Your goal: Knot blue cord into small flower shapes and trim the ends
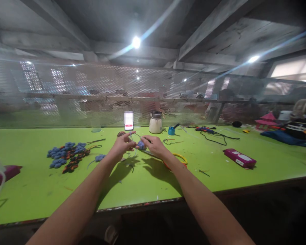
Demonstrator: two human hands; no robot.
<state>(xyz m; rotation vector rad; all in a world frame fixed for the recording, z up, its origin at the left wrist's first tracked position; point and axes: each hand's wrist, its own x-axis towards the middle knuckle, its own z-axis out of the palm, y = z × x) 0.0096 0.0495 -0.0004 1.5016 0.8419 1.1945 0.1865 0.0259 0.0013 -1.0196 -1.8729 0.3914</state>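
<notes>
Blue yarn piece [141,145], one, seemingly unfinished, between the hands above the table [140,200]: left hand [123,145], grip narrow on a strand [136,153]; right hand [154,146], grip's contents unclear; blue pieces [57,163] and dark pieces [75,160], apparently finished, grouped leftward.

The blue yarn [141,145] looks soft and matt, the tabletop [35,200] smooth (with a faint sheen), the yellow handle [183,157] plastic, the perforated screen [112,81] metallic.

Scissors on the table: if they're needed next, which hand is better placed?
Right hand, probably: the scissors lie partly beneath the right forearm. The left hand is farther off, across the blue yarn. Both hands are occupied with that yarn, though.
</notes>
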